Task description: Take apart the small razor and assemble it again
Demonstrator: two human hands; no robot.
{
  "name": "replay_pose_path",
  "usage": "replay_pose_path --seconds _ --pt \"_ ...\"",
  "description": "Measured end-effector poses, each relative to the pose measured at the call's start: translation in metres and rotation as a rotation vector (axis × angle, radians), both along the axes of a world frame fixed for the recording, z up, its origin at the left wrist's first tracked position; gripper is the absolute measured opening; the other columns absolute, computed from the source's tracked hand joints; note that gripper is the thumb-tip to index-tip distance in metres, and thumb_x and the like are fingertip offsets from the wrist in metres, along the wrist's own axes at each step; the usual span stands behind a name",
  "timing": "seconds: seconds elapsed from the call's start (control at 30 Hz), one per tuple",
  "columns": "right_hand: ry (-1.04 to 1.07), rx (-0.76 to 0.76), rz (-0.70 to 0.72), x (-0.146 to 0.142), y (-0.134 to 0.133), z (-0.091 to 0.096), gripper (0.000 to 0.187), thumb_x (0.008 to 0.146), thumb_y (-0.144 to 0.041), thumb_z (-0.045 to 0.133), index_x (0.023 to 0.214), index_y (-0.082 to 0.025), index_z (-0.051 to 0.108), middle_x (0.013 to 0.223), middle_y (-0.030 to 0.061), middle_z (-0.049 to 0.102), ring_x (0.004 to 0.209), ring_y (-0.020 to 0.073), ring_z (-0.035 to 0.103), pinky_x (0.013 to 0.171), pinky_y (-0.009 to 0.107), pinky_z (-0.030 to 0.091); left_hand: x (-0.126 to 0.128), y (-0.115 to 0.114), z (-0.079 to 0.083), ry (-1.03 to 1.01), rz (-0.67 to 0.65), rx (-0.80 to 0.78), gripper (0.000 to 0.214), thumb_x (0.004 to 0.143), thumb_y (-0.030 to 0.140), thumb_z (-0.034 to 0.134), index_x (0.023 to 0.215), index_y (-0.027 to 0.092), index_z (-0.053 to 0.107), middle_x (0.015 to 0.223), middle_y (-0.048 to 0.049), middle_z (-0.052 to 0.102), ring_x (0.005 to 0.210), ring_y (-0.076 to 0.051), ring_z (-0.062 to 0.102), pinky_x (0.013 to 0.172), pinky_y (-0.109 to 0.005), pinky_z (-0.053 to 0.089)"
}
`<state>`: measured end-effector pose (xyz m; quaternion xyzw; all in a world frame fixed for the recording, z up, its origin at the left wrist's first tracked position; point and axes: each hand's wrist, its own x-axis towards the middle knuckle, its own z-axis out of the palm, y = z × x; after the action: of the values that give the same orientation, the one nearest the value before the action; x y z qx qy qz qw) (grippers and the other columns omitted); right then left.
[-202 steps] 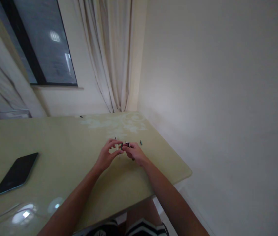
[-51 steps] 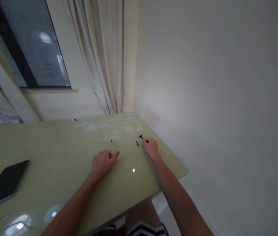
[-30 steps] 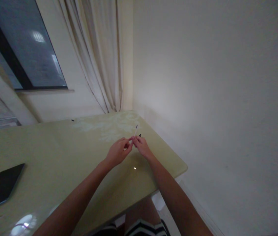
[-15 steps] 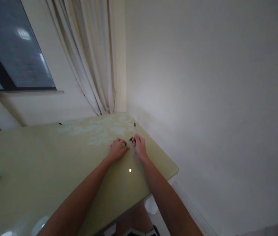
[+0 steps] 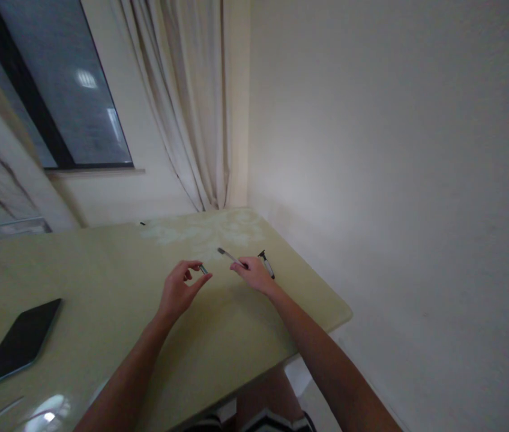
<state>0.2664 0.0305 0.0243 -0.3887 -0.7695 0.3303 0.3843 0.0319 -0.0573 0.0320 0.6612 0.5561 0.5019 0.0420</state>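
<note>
Pale yellow-green and glossy, the table (image 5: 101,270) fills the lower left of our view. Both our hands are near its far right corner, close to the wall.

Our left hand (image 5: 177,292) hovers a little above the top, with thumb and forefinger pinched on a small dark piece (image 5: 203,269). The other fingers curl loosely out of the way. We judge that a fingertip pinch suits something this tiny, since a fuller grip would bury it. We cannot tell what the piece is, because it is too small and blurred.

Our right hand (image 5: 254,275) sits lower, on or just above the table, and is closed on the near end of a thin rod (image 5: 228,256). The rod slants up and away to the left. Its free end is in the air, near the piece but apart from it. Held by one end like that, most of its length is bare.

Just beside our right hand, on the wall side, a slim barrel (image 5: 267,266) lies flat with its dark tip pointing away from us, within easy reach of that hand.

Well off to the left, a dark phone (image 5: 18,343) lies flat on the table. A dark speck (image 5: 142,224) sits at the far edge below the window (image 5: 69,90), and a curtain (image 5: 191,102) hangs in the corner.
</note>
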Motion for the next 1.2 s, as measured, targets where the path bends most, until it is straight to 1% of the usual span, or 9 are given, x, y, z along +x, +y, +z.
replay_pose_path --seconds 0.13,0.27,0.37,0.5,0.6,0.7,0.77,0.97,1.2 --pt "0.128 -0.233 0.168 -0.039 -0.011 0.004 0.040 0.088 -0.052 0.066 0.068 -0.017 0.068 0.054 -0.0045 0.048 0.052 0.0103 0.041 0.052 0.024 0.027 0.009 0.000 -0.002 0.055 -0.031 0.008 0.041 0.083 0.057 0.073 0.103 0.023 0.067 0.094 -0.0055 0.069 0.074 -0.020 0.056 0.073 -0.034 0.049" --pt "0.276 -0.409 0.193 -0.051 -0.021 -0.006 0.035 0.085 -0.048 0.070 0.080 -0.015 0.076 0.051 -0.0059 0.046 0.048 0.0087 0.034 0.048 0.023 0.024 0.015 0.000 -0.014 0.090 -0.052 -0.004 0.035 0.083 0.053 0.075 0.102 0.024 0.068 0.092 -0.0042 0.068 0.074 -0.020 0.056 0.073 -0.033 0.047" --pt "0.296 -0.431 0.156 -0.044 -0.024 -0.013 0.029 0.084 -0.042 0.070 0.082 -0.014 0.077 0.052 -0.0055 0.048 0.048 0.0086 0.035 0.049 0.023 0.024 0.019 0.001 -0.020 0.064 -0.134 -0.041 0.035 0.081 0.050 0.078 0.102 0.024 0.068 0.093 -0.0030 0.068 0.073 -0.018 0.055 0.072 -0.032 0.047" --pt "0.286 -0.431 0.092 -0.036 -0.023 -0.017 0.021 0.079 -0.035 0.074 0.075 -0.015 0.071 0.053 -0.0062 0.049 0.050 0.0087 0.039 0.050 0.023 0.027 0.025 0.003 -0.019 -0.036 -0.224 -0.134 0.030 0.080 0.047 0.077 0.096 0.023 0.068 0.089 -0.0014 0.067 0.067 -0.016 0.054 0.065 -0.029 0.045" --pt "0.291 -0.455 0.095 -0.036 -0.023 -0.018 0.022 0.078 -0.036 0.074 0.073 -0.016 0.067 0.053 -0.0075 0.046 0.049 0.0082 0.037 0.048 0.023 0.025 0.025 0.004 -0.016 -0.113 -0.247 -0.197 0.028 0.082 0.047 0.073 0.090 0.021 0.068 0.076 0.0005 0.065 0.062 -0.015 0.053 0.062 -0.028 0.043" --pt "0.300 -0.490 0.121 -0.038 -0.025 -0.017 0.024 0.077 -0.039 0.074 0.073 -0.017 0.066 0.051 -0.0086 0.043 0.047 0.0077 0.034 0.047 0.023 0.022 0.023 0.004 -0.014 -0.159 -0.254 -0.256 0.030 0.082 0.050 0.072 0.086 0.020 0.068 0.061 0.0040 0.056 0.057 -0.015 0.050 0.058 -0.027 0.038" --pt "0.328 -0.525 0.129 -0.038 -0.025 -0.017 0.026 0.076 -0.040 0.074 0.071 -0.017 0.064 0.049 -0.0090 0.042 0.045 0.0075 0.032 0.046 0.023 0.020 0.023 0.003 -0.014 -0.178 -0.244 -0.278 0.031 0.081 0.051 0.073 0.084 0.020 0.068 0.057 0.0051 0.053 0.056 -0.014 0.048 0.057 -0.026 0.036" --pt "0.430 -0.607 0.140 -0.039 -0.024 -0.015 0.032 0.071 -0.043 0.074 0.061 -0.019 0.055 0.045 -0.0099 0.038 0.042 0.0063 0.028 0.045 0.025 0.017 0.026 0.002 -0.015 -0.190 -0.188 -0.199 0.030 0.078 0.049 0.075 0.082 0.020 0.069 0.064 0.0034 0.060 0.058 -0.014 0.049 0.058 -0.026 0.038" --pt "0.461 -0.627 0.173 -0.037 -0.027 -0.011 0.035 0.069 -0.048 0.078 0.065 -0.018 0.059 0.049 -0.0093 0.039 0.044 0.0060 0.028 0.046 0.026 0.015 0.025 0.003 -0.017 -0.176 -0.296 -0.207 0.025 0.079 0.044 0.077 0.084 0.020 0.069 0.067 0.0036 0.062 0.060 -0.013 0.052 0.060 -0.025 0.042"
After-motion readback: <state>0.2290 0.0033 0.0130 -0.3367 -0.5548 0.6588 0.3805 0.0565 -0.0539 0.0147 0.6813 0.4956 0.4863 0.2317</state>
